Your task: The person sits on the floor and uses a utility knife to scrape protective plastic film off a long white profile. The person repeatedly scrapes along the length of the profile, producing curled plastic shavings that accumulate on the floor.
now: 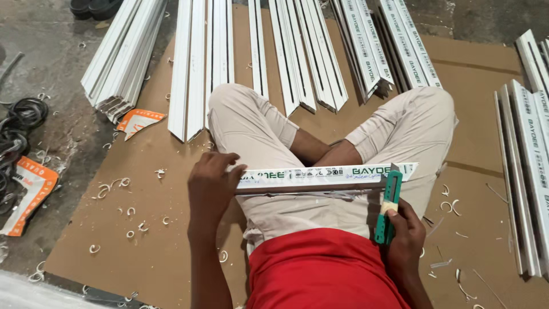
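The white plastic strip (320,176) lies across the person's crossed legs, the left hand (211,183) gripping one end while the right hand (403,232) holds a green knife (389,206) at the other, so hold tight and cut slowly.

bare cardboard sheet (143,240) at lower left of the frame leaves my left hand (210,182) room, only thin shavings (108,189) there. white profile bundles (200,63) block the top, more profiles (529,171) wall the right edge, my crossed legs (320,149) fill the centre.
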